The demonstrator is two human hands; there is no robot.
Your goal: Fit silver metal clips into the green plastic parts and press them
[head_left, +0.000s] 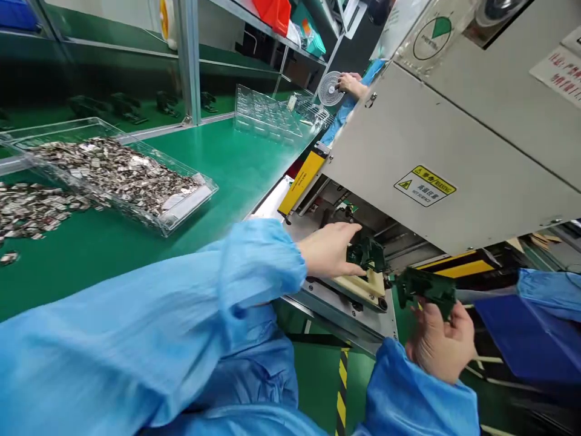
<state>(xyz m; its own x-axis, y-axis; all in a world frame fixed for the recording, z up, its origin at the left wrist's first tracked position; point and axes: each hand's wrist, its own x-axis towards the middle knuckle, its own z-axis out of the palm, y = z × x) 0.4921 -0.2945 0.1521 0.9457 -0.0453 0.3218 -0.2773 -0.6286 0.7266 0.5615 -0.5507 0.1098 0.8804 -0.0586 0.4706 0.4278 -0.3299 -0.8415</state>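
Observation:
My left hand [331, 249] reaches into the opening under the grey machine, thumb and fingers curved around a dark green plastic part [373, 254]. This part is at a cream-coloured fixture [361, 287]; the hand hides some of it, and whether it rests there is unclear. To the right, outside the opening, my right hand [445, 342] grips a similar dark green plastic part [426, 287] from below, between thumb and fingers. Both my sleeves are blue.
The grey machine [390, 145] overhangs the opening and carries a hot-surface label [425, 186]. On the green bench at left are a clear tray [193, 203] of small metal pieces and a loose pile [34, 209]. Another person's hand [354, 85] shows behind the machine. A blue bin [535, 339] stands right.

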